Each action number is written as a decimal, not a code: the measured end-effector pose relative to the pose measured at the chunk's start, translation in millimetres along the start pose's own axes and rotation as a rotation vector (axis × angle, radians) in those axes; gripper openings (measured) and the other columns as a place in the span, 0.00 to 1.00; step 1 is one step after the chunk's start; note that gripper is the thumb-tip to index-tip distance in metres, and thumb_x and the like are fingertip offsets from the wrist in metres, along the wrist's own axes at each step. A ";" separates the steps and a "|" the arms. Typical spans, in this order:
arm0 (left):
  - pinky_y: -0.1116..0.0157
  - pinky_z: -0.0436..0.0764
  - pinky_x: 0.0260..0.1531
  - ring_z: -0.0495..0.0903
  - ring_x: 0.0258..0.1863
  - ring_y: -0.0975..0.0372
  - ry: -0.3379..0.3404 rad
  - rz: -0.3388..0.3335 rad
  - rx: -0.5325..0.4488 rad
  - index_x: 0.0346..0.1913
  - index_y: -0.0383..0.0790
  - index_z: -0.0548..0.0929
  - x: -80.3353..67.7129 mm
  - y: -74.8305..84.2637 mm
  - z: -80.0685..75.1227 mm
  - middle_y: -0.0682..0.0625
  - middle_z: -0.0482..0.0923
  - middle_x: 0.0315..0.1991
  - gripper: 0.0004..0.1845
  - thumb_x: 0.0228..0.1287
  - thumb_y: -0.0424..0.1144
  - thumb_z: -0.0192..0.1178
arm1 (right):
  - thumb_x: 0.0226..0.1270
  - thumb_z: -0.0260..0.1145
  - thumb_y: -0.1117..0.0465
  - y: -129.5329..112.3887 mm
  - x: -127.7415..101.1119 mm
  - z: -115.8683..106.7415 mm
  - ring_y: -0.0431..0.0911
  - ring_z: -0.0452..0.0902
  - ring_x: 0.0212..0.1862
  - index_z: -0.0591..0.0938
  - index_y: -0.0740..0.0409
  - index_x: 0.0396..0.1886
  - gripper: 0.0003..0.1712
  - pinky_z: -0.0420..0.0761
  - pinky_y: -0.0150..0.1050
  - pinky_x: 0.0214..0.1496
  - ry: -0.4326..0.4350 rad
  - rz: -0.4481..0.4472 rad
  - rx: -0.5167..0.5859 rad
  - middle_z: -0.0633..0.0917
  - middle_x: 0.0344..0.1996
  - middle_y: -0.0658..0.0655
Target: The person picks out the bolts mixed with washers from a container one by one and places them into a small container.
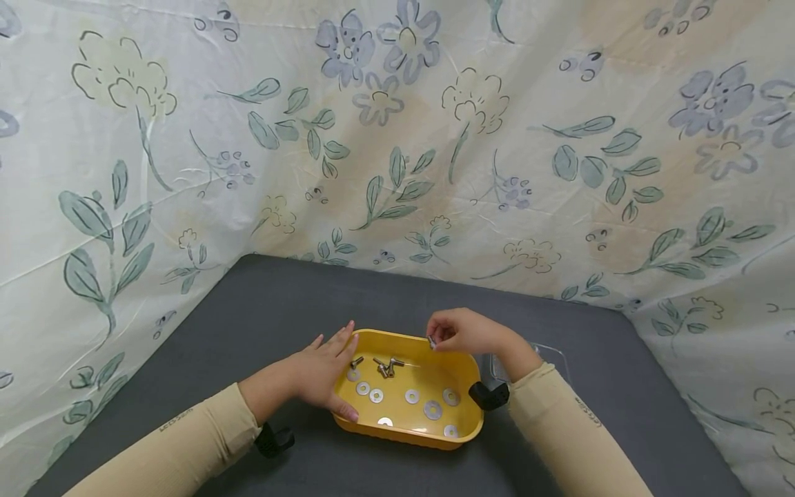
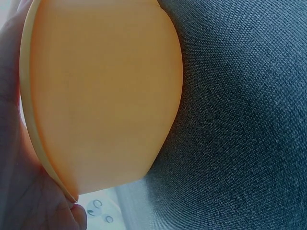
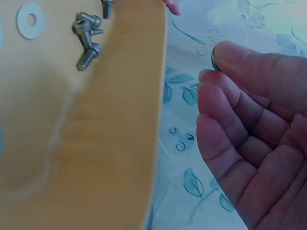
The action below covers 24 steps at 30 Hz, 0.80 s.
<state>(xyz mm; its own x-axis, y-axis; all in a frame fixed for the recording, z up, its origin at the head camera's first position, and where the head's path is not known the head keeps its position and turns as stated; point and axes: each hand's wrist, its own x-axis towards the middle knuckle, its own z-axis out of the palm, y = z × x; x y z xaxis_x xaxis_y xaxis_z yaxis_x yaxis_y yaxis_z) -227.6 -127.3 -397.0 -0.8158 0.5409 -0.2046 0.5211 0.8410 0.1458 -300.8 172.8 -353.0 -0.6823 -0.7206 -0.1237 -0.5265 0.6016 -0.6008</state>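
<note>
A yellow plastic tray (image 1: 406, 436) stands on the dark table. Across its left end rests my left hand (image 1: 319, 373), fingers spread and fairly straight along the rim, thumb over the front edge; the left wrist view shows the tray's outer wall (image 2: 105, 96) beside that hand. Above the far rim, toward the right, my right hand (image 1: 462, 331) pinches a small metal screw (image 1: 431, 342) between thumb and fingertips; only a dark edge of it shows in the right wrist view. Several socket-head screws (image 3: 86, 40) lie in the tray, with flat washers (image 1: 433, 410) scattered over its floor.
Behind my right wrist, a clear plastic container (image 1: 555, 355) is partly hidden on the table. The grey table surface (image 1: 298, 290) reaches back to a hanging flowered cloth (image 1: 397, 172) that closes off the back and sides.
</note>
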 end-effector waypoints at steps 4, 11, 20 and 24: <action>0.46 0.44 0.65 0.33 0.71 0.55 -0.003 0.000 0.001 0.72 0.38 0.40 0.0 0.2 -0.3 0.46 0.24 0.72 0.70 0.32 0.81 0.51 | 0.60 0.66 0.59 2.2 -5.8 -6.7 0.44 0.73 0.30 0.78 0.55 0.37 0.07 0.77 0.37 0.34 0.025 0.023 0.022 0.78 0.26 0.49; 0.46 0.44 0.65 0.33 0.71 0.56 -0.015 -0.004 -0.007 0.72 0.38 0.40 -1.6 2.3 -2.4 0.46 0.24 0.72 0.69 0.32 0.80 0.52 | 0.59 0.66 0.58 5.2 -17.5 -17.2 0.45 0.72 0.30 0.77 0.49 0.36 0.07 0.76 0.36 0.33 0.060 0.041 0.020 0.78 0.27 0.50; 0.46 0.43 0.65 0.33 0.71 0.56 -0.016 -0.004 -0.005 0.72 0.38 0.40 -2.2 2.0 -3.2 0.46 0.24 0.72 0.69 0.32 0.80 0.52 | 0.58 0.67 0.53 10.6 -34.8 -30.9 0.45 0.72 0.31 0.77 0.54 0.39 0.13 0.77 0.36 0.33 0.093 0.066 0.041 0.78 0.27 0.50; 0.46 0.44 0.65 0.33 0.71 0.56 -0.014 -0.001 -0.008 0.72 0.38 0.40 -2.0 1.8 -2.5 0.46 0.24 0.72 0.69 0.32 0.80 0.52 | 0.58 0.67 0.55 15.2 -42.3 -36.4 0.46 0.72 0.31 0.76 0.57 0.39 0.15 0.77 0.36 0.33 0.105 0.073 0.060 0.77 0.27 0.52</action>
<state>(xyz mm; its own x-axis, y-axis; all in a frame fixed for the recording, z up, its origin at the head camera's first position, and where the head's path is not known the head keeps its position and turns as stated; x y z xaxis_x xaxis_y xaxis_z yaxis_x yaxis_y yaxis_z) -225.7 -126.9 -393.9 -0.8128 0.5402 -0.2181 0.5181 0.8414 0.1533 -298.5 225.0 -328.1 -0.7687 -0.6336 -0.0870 -0.4442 0.6269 -0.6400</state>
